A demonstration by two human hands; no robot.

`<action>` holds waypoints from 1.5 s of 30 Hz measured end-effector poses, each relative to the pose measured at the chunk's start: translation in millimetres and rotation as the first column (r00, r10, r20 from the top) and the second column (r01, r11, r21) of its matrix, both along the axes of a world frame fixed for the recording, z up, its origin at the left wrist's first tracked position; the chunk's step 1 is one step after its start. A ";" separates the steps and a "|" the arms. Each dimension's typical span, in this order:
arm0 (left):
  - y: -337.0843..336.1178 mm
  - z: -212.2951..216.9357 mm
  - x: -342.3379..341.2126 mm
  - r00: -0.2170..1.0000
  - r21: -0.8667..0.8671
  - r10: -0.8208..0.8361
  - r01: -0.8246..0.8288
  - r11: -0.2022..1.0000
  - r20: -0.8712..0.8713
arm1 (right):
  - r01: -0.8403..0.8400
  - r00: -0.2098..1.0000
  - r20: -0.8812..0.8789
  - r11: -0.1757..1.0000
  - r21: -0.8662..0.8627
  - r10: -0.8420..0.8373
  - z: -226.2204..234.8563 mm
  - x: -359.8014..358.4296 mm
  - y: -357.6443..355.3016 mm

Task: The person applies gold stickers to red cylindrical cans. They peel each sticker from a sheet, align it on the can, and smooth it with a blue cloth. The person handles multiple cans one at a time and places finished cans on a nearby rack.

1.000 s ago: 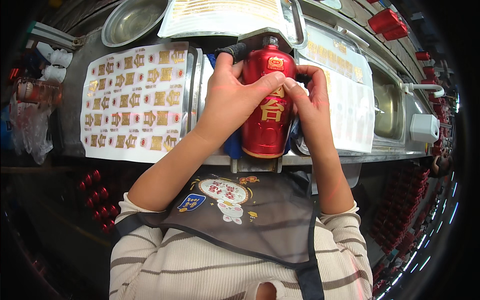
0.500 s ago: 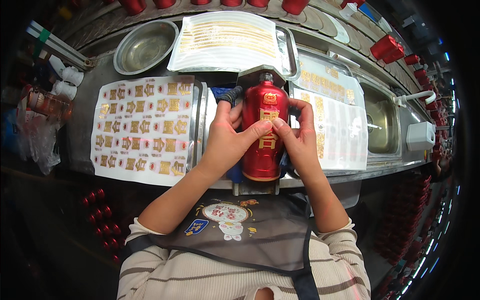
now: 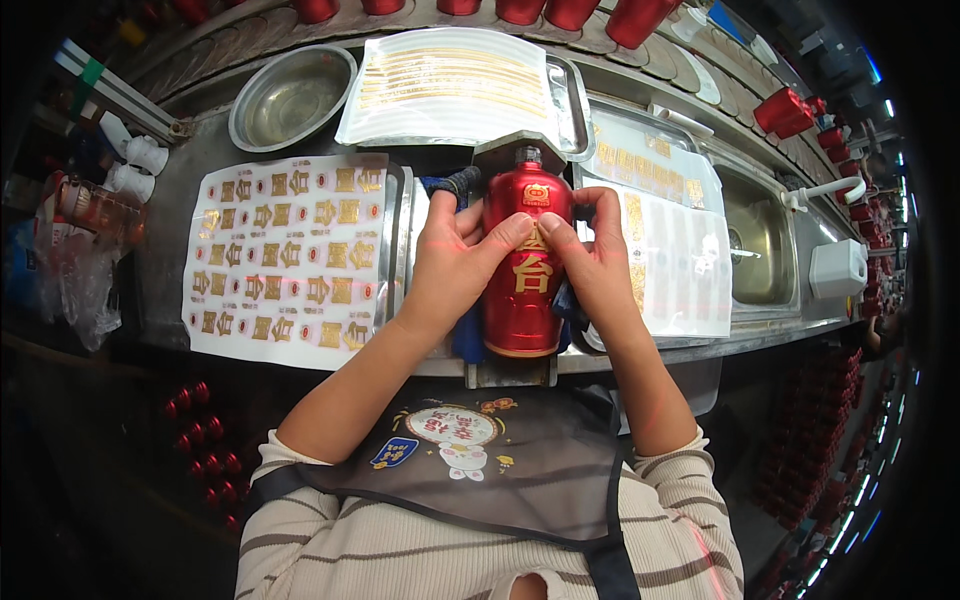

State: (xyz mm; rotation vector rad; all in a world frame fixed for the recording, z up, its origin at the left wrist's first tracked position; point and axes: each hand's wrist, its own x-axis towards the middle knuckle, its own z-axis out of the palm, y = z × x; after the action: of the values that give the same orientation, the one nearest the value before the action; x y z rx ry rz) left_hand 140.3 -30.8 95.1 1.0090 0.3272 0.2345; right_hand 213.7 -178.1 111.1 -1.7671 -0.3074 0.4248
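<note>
A glossy red bottle with a dark neck lies tilted back in a metal holder, its neck pointing away from me. Gold character decals run down its front under a small gold emblem. My left hand cups the bottle's left side, its thumb pressed on the upper character. From the right side my right hand grips it too, with its thumb beside the other one. Both thumbs partly cover that upper character. Blue cloth shows beside the bottle.
Decal sheets lie around: one on the left, a gold-striped one behind, another on the right. A metal bowl stands far left, a sink right with a white jug. Red containers line the conveyor.
Both thumbs have slid up the bottle from between the characters to the upper one, uncovering the lower character. The red containers on the conveyor have shifted to the right.
</note>
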 end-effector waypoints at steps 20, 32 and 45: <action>-12.9 -4.3 -5.9 0.999 0.245 0.033 -0.042 0.969 0.042 | -0.032 0.999 0.036 0.998 0.062 0.030 -6.2 -2.7 -4.1; -4.1 -0.3 7.4 0.999 0.114 0.028 -0.030 0.993 0.020 | -0.018 1.000 0.016 1.000 -0.011 0.018 -1.2 -1.5 -1.0; 8.5 1.4 21.0 0.998 0.160 0.061 -0.062 0.985 0.009 | 0.017 0.995 0.098 0.999 -0.039 -0.013 -3.6 17.5 10.6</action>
State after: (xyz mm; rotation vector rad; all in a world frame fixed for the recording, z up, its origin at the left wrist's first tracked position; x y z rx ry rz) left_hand 161.3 -22.3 96.5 1.1582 0.3398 0.3233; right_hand 231.1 -167.5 107.5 -1.8310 -0.3574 0.3363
